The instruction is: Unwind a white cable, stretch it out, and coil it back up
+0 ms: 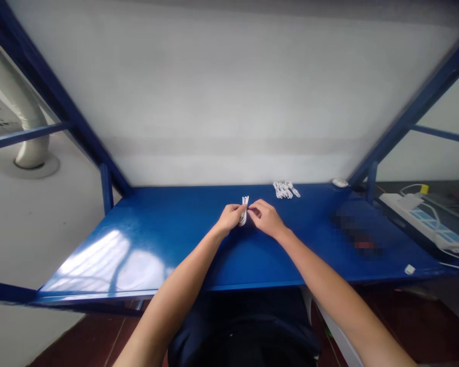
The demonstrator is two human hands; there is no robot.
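Note:
A white cable (244, 218), folded into a narrow bundle, stands roughly upright in the grip of my left hand (229, 216). The thumb of that hand presses across the bundle's middle, and loops show above and below it. Close by on the right is my right hand (266, 216), its thumb and fingertips drawn together in a pinch beside the cable. Whatever lies between those fingertips is too small to make out. Both hands are above the blue table (183, 204).
Several bundled white cables (285, 190) lie at the table's back edge, right of centre. A white object (340, 182) sits in the back right corner. A power strip (428, 224) with plugs is at the right, and a small white adapter (409, 269) lies near the front right.

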